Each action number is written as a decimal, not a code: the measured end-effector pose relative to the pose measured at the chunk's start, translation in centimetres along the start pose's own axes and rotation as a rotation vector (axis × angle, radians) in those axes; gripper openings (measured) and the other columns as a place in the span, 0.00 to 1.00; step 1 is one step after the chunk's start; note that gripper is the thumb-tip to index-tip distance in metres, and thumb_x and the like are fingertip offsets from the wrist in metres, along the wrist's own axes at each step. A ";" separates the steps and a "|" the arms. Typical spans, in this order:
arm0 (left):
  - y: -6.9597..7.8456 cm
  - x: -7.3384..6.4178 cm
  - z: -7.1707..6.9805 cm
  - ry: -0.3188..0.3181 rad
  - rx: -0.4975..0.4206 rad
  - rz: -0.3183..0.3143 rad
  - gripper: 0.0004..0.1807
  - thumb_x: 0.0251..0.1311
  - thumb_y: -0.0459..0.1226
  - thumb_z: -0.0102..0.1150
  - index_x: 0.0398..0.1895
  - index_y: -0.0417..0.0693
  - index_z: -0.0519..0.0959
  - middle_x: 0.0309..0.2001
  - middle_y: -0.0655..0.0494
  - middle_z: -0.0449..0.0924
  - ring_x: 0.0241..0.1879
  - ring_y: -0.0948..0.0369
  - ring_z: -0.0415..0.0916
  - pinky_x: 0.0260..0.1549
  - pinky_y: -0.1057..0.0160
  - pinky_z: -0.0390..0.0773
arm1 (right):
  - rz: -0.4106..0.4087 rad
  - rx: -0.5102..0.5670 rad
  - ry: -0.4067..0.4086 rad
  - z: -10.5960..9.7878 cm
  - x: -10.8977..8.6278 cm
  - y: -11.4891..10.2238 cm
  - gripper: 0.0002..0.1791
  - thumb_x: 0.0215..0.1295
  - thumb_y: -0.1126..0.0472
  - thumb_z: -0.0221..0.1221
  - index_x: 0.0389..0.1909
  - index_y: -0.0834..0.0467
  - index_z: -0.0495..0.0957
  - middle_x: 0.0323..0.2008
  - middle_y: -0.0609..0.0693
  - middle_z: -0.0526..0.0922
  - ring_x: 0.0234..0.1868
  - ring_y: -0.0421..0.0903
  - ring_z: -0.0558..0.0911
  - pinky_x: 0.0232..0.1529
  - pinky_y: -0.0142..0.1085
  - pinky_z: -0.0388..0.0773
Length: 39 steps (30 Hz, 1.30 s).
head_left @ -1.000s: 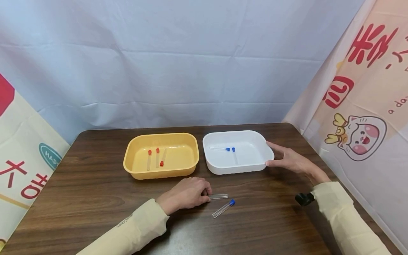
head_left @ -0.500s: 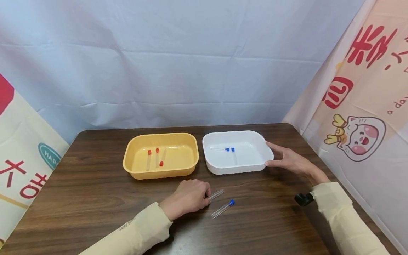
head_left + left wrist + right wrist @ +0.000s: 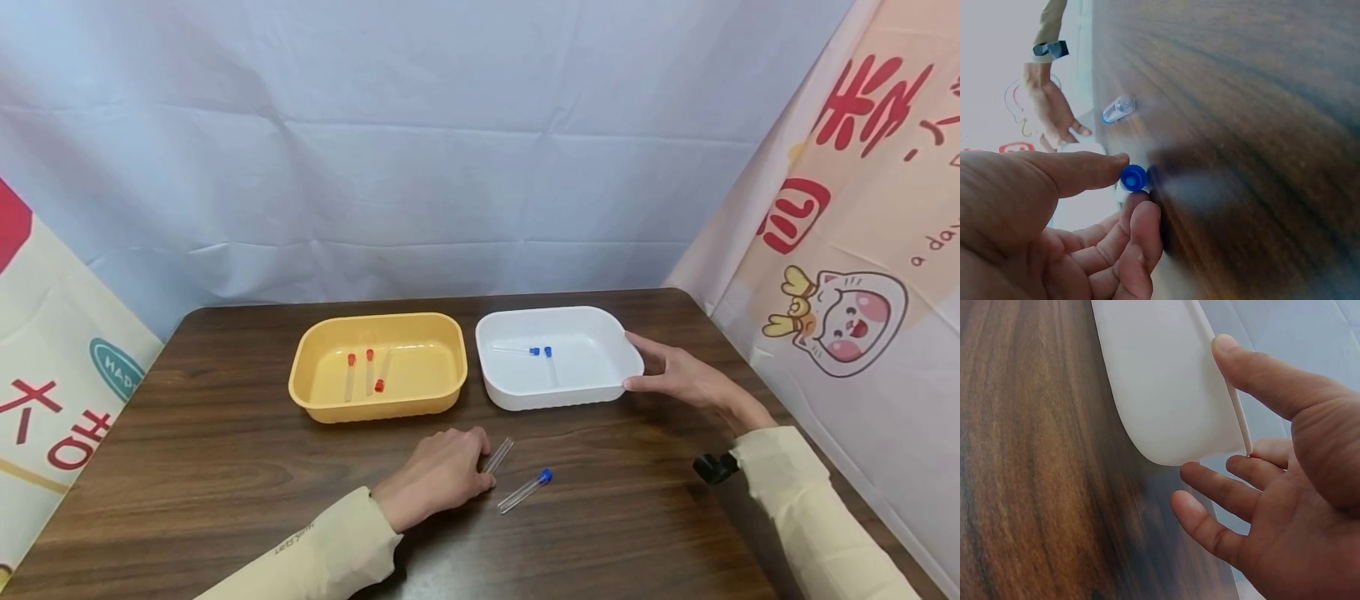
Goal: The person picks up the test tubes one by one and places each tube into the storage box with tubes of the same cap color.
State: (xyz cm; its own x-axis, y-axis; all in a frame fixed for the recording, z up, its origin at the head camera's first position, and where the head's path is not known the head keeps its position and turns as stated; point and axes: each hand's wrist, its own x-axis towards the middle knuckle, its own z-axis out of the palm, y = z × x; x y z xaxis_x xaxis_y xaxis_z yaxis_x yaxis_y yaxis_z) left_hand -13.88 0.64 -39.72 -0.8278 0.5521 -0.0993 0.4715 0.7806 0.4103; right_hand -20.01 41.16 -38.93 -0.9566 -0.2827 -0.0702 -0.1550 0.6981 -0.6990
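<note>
My left hand (image 3: 438, 477) pinches a clear test tube (image 3: 498, 455) just above the table; in the left wrist view its blue cap (image 3: 1134, 179) shows between thumb and fingers. Right beside that hand, another test tube (image 3: 524, 492) with a blue cap lies on the wood. My right hand (image 3: 682, 377) touches the right end of a white basin (image 3: 558, 399). From the right wrist, the thumb (image 3: 1229, 347) rests at the rim, and the other fingers are spread, some partly hidden behind the basin. Two blue-capped tubes (image 3: 551, 372) lie inside it.
A yellow basin (image 3: 378, 411) stands left of the white one, holding three red-capped tubes (image 3: 370, 375). Both sit toward the back of the brown table (image 3: 187, 433). Behind hangs a pale cloth (image 3: 450, 167), with printed cloths at either side.
The tube in my left hand has turned from lying nearly sideways to pointing up and away, and the hand has shifted slightly. My right hand and both basins have stayed put.
</note>
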 end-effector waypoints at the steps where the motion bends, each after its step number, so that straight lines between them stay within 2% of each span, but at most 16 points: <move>1: -0.1 0.0 0.0 0.002 0.005 0.008 0.18 0.56 0.47 0.76 0.42 0.47 0.83 0.34 0.55 0.85 0.32 0.57 0.80 0.31 0.55 0.78 | -0.002 -0.002 -0.001 0.0 0.0 0.0 0.53 0.67 0.51 0.70 0.83 0.61 0.49 0.79 0.68 0.54 0.76 0.68 0.56 0.68 0.68 0.60; 4: -0.4 0.2 -0.1 -0.013 0.007 0.060 0.23 0.56 0.49 0.76 0.47 0.47 0.82 0.32 0.60 0.81 0.33 0.60 0.78 0.32 0.57 0.77 | -0.009 -0.001 -0.006 0.0 0.0 0.0 0.52 0.68 0.51 0.69 0.83 0.61 0.49 0.79 0.68 0.53 0.76 0.69 0.56 0.67 0.69 0.60; 6: -0.7 0.4 -0.4 -0.039 -0.008 0.119 0.26 0.56 0.49 0.77 0.53 0.47 0.81 0.34 0.61 0.78 0.34 0.62 0.75 0.35 0.60 0.77 | -0.009 0.006 -0.008 -0.1 0.0 0.1 0.52 0.68 0.52 0.69 0.83 0.60 0.49 0.79 0.68 0.53 0.76 0.68 0.56 0.68 0.69 0.60; 12: -2.0 1.5 -1.5 -0.171 -0.006 0.294 0.39 0.55 0.47 0.79 0.70 0.51 0.75 0.50 0.58 0.73 0.46 0.64 0.70 0.48 0.65 0.76 | -0.009 0.025 -0.012 -0.1 0.0 -0.1 0.52 0.68 0.52 0.69 0.83 0.58 0.48 0.79 0.66 0.54 0.76 0.67 0.59 0.67 0.68 0.63; 17: -2.7 2.2 -1.8 -0.231 0.054 0.351 0.44 0.54 0.48 0.80 0.75 0.53 0.71 0.61 0.56 0.71 0.59 0.63 0.67 0.58 0.65 0.73 | -0.012 0.016 -0.006 -0.1 -0.1 -0.2 0.52 0.68 0.53 0.69 0.83 0.59 0.49 0.79 0.67 0.55 0.75 0.66 0.59 0.67 0.66 0.63; 21: -3.0 2.6 -1.6 -0.235 0.093 0.392 0.48 0.52 0.50 0.81 0.76 0.53 0.69 0.62 0.56 0.70 0.60 0.62 0.65 0.60 0.65 0.72 | -0.009 0.028 -0.007 -0.1 -0.2 -0.5 0.52 0.67 0.54 0.70 0.83 0.60 0.49 0.78 0.67 0.55 0.75 0.65 0.60 0.67 0.65 0.64; 27: -2.9 3.0 -1.5 -0.241 0.116 0.410 0.51 0.49 0.50 0.82 0.77 0.54 0.67 0.60 0.57 0.69 0.58 0.62 0.65 0.57 0.67 0.71 | -0.009 0.032 -0.010 -0.1 -0.2 -0.5 0.52 0.67 0.54 0.70 0.83 0.61 0.48 0.78 0.68 0.55 0.75 0.65 0.61 0.67 0.64 0.65; 33: -2.5 3.1 -1.5 -0.274 0.111 0.382 0.51 0.48 0.51 0.82 0.78 0.59 0.68 0.56 0.62 0.66 0.56 0.65 0.63 0.52 0.70 0.71 | 0.000 0.038 -0.012 0.0 -0.1 0.0 0.53 0.68 0.52 0.69 0.83 0.60 0.47 0.79 0.67 0.54 0.75 0.65 0.61 0.67 0.64 0.65; 39: -2.4 3.4 -1.4 -0.279 0.106 0.373 0.53 0.47 0.52 0.83 0.78 0.61 0.67 0.53 0.65 0.64 0.54 0.66 0.62 0.49 0.72 0.71 | 0.000 0.052 -0.010 0.0 -0.1 0.1 0.53 0.68 0.52 0.69 0.83 0.60 0.47 0.79 0.66 0.54 0.74 0.63 0.62 0.67 0.62 0.66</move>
State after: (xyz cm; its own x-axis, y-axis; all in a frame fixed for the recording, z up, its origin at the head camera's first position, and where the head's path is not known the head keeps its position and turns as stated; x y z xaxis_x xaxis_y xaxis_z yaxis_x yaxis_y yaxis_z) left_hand -18.24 0.24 -39.73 -0.4899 0.8464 -0.2090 0.7613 0.5321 0.3706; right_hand -19.89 41.24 -38.95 -0.9542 -0.2890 -0.0771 -0.1415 0.6633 -0.7349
